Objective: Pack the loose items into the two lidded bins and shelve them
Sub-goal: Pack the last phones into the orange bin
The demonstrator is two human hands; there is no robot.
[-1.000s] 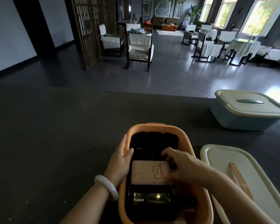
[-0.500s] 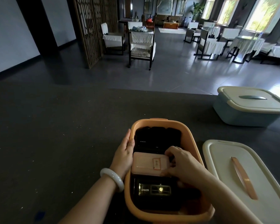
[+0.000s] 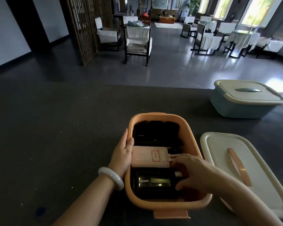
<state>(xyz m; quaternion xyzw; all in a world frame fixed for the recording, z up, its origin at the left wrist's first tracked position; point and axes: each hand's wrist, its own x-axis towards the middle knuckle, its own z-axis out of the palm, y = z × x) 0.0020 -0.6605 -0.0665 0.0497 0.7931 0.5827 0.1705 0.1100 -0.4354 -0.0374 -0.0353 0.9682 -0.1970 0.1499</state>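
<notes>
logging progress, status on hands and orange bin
Left hand grips orange bin rim. Right hand inside, on the packed chargers, grasp unclear. Lid off, lying right of bin.

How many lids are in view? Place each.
2. One lid sits closed on the blue bin, far right; the loose lid lies on the table right of the orange bin.

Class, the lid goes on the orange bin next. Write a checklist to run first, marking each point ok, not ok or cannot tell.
1. Steadying: left hand holds the orange bin by its rim: ok.
2. Contents: pink box and black power bank lie below the rim: ok.
3. Clearance: right hand is inside the bin: not ok.
4. Reach: lid lies beside the bin: ok.
5. Other: blue bin is lidded: ok.
</notes>
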